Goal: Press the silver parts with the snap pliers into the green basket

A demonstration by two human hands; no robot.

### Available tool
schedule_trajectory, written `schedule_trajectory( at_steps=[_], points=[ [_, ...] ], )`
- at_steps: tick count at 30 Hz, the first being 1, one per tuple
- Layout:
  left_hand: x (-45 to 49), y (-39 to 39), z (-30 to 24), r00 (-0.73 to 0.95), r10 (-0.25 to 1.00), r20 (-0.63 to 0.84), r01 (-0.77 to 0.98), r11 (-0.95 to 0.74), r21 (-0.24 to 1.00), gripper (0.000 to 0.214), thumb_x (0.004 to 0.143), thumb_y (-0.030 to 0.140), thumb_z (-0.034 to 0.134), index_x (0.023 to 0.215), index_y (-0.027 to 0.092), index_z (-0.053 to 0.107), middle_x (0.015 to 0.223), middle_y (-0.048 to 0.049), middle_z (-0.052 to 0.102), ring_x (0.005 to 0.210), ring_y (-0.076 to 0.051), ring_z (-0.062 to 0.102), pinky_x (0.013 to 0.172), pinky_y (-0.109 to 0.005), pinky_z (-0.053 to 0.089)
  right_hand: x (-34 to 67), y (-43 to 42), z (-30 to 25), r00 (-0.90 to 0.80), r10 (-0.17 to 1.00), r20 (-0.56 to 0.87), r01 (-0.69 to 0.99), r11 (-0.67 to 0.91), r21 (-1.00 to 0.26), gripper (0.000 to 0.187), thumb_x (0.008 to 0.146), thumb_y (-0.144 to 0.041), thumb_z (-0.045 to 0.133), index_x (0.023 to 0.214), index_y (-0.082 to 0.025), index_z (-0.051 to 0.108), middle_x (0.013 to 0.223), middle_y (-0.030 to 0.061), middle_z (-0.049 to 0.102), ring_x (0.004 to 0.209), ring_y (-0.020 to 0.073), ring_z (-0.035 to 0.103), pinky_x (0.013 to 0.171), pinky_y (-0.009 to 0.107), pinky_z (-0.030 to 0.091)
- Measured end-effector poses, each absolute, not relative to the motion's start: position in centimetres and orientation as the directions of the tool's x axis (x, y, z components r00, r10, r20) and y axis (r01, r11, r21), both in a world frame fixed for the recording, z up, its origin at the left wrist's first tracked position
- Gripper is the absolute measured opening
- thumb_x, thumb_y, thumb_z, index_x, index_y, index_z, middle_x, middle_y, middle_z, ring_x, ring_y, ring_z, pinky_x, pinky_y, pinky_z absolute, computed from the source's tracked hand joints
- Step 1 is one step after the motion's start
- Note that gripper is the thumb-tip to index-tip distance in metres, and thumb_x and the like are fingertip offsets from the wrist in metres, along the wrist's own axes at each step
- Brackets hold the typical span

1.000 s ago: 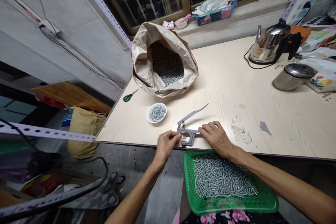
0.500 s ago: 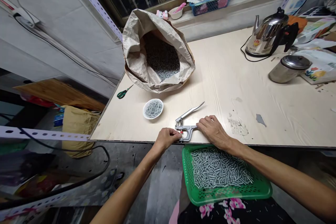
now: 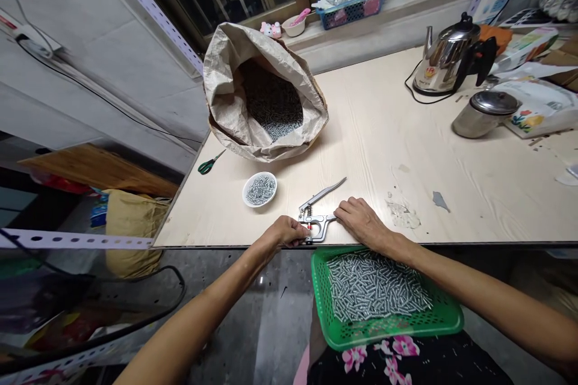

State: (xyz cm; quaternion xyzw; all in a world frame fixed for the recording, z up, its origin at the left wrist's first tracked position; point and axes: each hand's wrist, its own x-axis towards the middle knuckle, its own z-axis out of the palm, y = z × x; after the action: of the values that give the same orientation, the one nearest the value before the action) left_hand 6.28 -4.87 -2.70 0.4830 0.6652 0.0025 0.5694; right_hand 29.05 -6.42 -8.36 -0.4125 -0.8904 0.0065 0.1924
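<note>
Grey metal snap-fastener pliers (image 3: 321,227) with a red die lie at the table's front edge, their upper handle raised. My left hand (image 3: 289,231) is closed in a pinch at the jaw, beside the die. Whatever its fingertips hold is too small to make out. On the other side, my right hand (image 3: 363,224) rests on the tabletop, its curled fingers gripping the end of the lower handle. A white bowl (image 3: 259,189) of small metal pieces stands behind my left hand. Below my right forearm, a green basket (image 3: 320,301) full of similar silvery pieces sits on the lap.
A large open sack (image 3: 221,102) holding many metal pieces stands at the back left. Green-handled scissors (image 3: 206,166) lie near the left edge. A kettle (image 3: 447,60) and a lidded metal canister (image 3: 483,114) stand at the back right. The wooden table (image 3: 361,126) ends just before my wrists.
The camera view has shifted slightly. My left fingers have shifted a little at the jaw; my right hand keeps its grip on the handle. The pliers' upper handle stays raised.
</note>
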Motion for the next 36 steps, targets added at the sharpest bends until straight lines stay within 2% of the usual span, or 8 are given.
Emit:
schedule_trajectory(
  at_steps=[6,11,13,21,25,29,32,36],
  points=[
    [6.6,-4.9,-2.3,0.062,0.635,-0.77,0.657,0.555,0.51,0.028,0.062,0.038,0.073,0.058,0.013,0.062,0.044,0.0046,0.051,0.042,-0.007,0.04,0.045,-0.021,0.03,29.4,-6.6,-7.6,-0.586,0.768,0.258,0.734,0.638,-0.234,0.012,0.093,-0.027,0.05,0.094,-0.018,0.058,0.095,0.0067,0.059,0.086,0.0219,0.046,0.074,0.034,0.033],
    [6.6,-5.0,-2.6,0.072,0.648,-0.758,0.648,0.548,0.529,0.031,0.063,0.042,0.073,0.056,0.013,0.061,0.045,0.0039,0.052,0.042,-0.007,0.041,0.045,-0.021,0.031,30.7,-4.6,-6.7,-0.62,0.755,0.214,0.692,0.655,-0.305,0.09,0.073,-0.063,0.066,0.14,-0.014,0.031,0.146,0.0188,0.028,0.13,0.0358,0.025,0.1,0.051,0.026],
    [6.7,-5.0,-2.5,0.06,0.641,-0.765,0.647,0.559,0.519,0.032,0.062,0.042,0.074,0.055,0.014,0.06,0.044,0.0041,0.051,0.042,-0.007,0.041,0.045,-0.021,0.031,31.0,-3.1,-6.4,-0.659,0.739,0.141,0.687,0.667,-0.288,0.099,0.069,-0.068,0.067,0.143,-0.015,0.026,0.147,0.0196,0.026,0.133,0.0384,0.019,0.103,0.056,0.022],
    [7.3,-5.1,-1.4,0.009,0.631,-0.776,0.683,0.562,0.466,0.034,0.067,0.038,0.072,0.049,0.015,0.054,0.044,0.0038,0.05,0.041,-0.007,0.04,0.048,-0.023,0.033,30.3,-0.4,-4.7,-0.732,0.681,0.024,0.651,0.71,-0.268,0.061,0.065,-0.053,0.077,0.109,-0.016,0.056,0.105,0.0106,0.057,0.094,0.0269,0.049,0.079,0.039,0.038],
    [8.0,-6.2,-0.9,0.003,0.857,-0.515,0.901,0.221,0.373,0.031,0.079,0.038,0.063,0.059,0.015,0.06,0.061,-0.0033,0.059,0.06,-0.016,0.054,0.059,-0.028,0.042,29.9,-1.1,-4.6,-0.713,0.699,0.051,0.662,0.696,-0.278,0.048,0.068,-0.044,0.079,0.103,-0.018,0.058,0.099,0.0082,0.057,0.088,0.0237,0.048,0.073,0.034,0.037],
    [10.1,-6.1,-1.7,0.351,0.935,-0.05,0.906,-0.326,0.271,0.035,0.08,0.038,0.065,0.107,0.016,0.06,0.112,-0.0116,0.06,0.106,-0.026,0.052,0.086,-0.039,0.045,29.7,-1.4,-4.7,-0.703,0.71,0.049,0.67,0.684,-0.289,0.054,0.065,-0.04,0.082,0.106,-0.016,0.057,0.1,0.0095,0.057,0.089,0.024,0.048,0.074,0.034,0.04],
    [11.6,-4.4,-2.7,0.571,0.82,-0.041,0.798,-0.543,0.261,0.057,0.08,0.038,0.065,0.129,0.017,0.043,0.128,-0.0133,0.051,0.115,-0.027,0.046,0.094,-0.043,0.043,29.7,-1.5,-4.7,-0.679,0.734,0.012,0.703,0.655,-0.279,0.066,0.06,-0.045,0.083,0.112,-0.014,0.056,0.102,0.0114,0.056,0.091,0.0257,0.048,0.075,0.035,0.042],
    [12.4,-2.6,-2.8,0.651,0.738,-0.179,0.759,-0.626,0.178,0.051,0.081,0.035,0.065,0.123,0.013,0.047,0.114,-0.0125,0.057,0.104,-0.026,0.05,0.091,-0.041,0.045,30.3,-1.8,-4.4,-0.629,0.776,-0.058,0.76,0.597,-0.258,0.054,0.064,-0.045,0.08,0.102,-0.013,0.06,0.099,0.0117,0.057,0.09,0.0258,0.049,0.072,0.034,0.043]
  ],
)
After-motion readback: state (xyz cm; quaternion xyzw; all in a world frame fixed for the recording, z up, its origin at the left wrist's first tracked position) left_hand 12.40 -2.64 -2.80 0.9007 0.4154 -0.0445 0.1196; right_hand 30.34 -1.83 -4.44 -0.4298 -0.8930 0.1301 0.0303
